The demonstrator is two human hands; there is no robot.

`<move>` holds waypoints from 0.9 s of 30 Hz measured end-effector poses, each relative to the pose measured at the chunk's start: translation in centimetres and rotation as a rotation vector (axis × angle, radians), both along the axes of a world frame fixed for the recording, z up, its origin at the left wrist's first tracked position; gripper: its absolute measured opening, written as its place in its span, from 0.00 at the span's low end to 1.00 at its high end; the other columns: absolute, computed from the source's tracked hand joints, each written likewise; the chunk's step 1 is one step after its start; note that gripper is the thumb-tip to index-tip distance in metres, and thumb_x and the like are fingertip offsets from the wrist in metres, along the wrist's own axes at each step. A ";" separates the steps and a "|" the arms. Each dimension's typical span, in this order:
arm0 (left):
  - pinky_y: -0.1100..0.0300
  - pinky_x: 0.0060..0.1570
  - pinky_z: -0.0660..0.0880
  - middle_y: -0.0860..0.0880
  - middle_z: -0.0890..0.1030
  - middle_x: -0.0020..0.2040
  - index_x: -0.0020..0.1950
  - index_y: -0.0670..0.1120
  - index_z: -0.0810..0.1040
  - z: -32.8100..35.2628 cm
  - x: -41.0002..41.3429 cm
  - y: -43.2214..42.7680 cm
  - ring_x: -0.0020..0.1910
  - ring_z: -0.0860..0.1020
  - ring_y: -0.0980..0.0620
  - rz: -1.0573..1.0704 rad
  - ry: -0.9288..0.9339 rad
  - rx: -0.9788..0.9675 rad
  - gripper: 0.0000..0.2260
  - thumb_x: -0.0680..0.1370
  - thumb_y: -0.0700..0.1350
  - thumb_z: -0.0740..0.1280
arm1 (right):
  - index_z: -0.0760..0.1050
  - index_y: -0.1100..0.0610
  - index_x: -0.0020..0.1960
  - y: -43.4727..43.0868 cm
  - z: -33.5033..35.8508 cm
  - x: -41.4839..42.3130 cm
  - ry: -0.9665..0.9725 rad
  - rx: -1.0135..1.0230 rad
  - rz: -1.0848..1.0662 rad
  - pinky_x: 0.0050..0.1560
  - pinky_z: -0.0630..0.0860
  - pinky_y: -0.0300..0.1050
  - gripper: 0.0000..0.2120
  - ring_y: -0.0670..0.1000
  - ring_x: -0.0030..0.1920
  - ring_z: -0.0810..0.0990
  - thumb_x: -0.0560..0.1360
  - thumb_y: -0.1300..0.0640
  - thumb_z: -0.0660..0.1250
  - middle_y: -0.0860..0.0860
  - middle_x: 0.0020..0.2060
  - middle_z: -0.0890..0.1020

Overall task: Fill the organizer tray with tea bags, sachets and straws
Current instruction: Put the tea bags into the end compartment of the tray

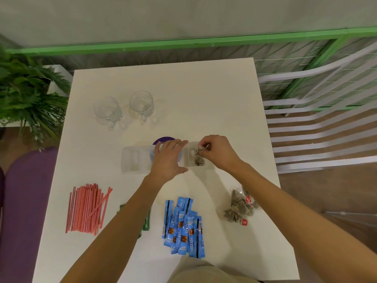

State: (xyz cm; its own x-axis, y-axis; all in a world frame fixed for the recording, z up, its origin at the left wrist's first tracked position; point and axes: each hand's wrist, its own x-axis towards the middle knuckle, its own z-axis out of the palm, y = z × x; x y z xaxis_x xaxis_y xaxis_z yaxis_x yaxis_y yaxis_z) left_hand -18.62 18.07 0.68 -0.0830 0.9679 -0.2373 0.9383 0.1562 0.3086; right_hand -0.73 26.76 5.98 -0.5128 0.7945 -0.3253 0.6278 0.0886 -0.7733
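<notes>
Two tea bags (199, 159) under right hand (219, 153)

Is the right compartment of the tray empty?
No. Tea bags already lie in the organizer tray's right compartment, under the right hand.

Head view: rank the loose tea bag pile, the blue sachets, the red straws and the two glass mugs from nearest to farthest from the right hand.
From the right hand, over the tray's right end:
1. Loose tea bag pile, near right.
2. Blue sachets, near centre.
3. Glass mugs, far left; too close to the sachets to rank firmly.
4. Red straws, near left, clearly farthest.
</notes>
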 end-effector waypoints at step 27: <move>0.45 0.74 0.45 0.51 0.66 0.73 0.75 0.54 0.62 0.0 0.1 -0.2 0.74 0.61 0.50 -0.015 -0.044 0.038 0.40 0.67 0.56 0.76 | 0.82 0.60 0.55 -2.6 -0.2 1.3 -0.055 0.046 0.168 0.52 0.74 0.31 0.13 0.49 0.50 0.80 0.76 0.67 0.62 0.53 0.52 0.84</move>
State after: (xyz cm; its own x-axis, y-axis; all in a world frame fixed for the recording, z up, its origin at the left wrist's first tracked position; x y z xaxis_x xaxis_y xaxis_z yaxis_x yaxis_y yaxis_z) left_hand -18.51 17.89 0.66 -0.0588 0.9773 -0.2035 0.9257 0.1297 0.3554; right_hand 0.61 24.14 5.81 -0.6221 0.7137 -0.3218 0.6424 0.2304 -0.7309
